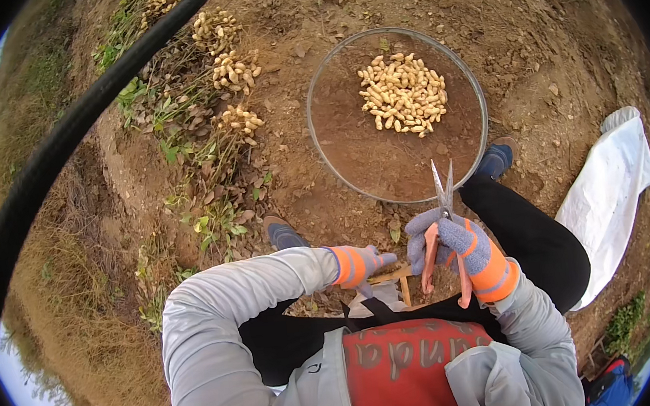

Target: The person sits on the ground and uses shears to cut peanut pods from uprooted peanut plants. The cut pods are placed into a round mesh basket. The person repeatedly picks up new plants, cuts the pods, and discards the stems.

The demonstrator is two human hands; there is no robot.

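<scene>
My right hand [468,254], in a grey and orange knit glove, holds a pair of pruning snips [444,198] by pink handles. Their narrow metal blades are parted and point away from me, over the near rim of a round mesh sieve [319,139]. A heap of unshelled peanuts [403,94] lies in the sieve's far half. My left hand [362,265], gloved alike, is by a wooden frame [392,275] between my legs; its fingers stretch to the right and I see nothing held in it. Pulled peanut plants [190,116] lie on the left, with pod clusters [235,71] towards the sieve.
A white woven sack [606,201] lies on the soil to the right of my leg. My shoes [498,157] stand near the sieve. A black strap or cable [78,103] crosses the upper left of the view. Dry grass [67,301] borders the left side; a blue and red item [610,384] is at lower right.
</scene>
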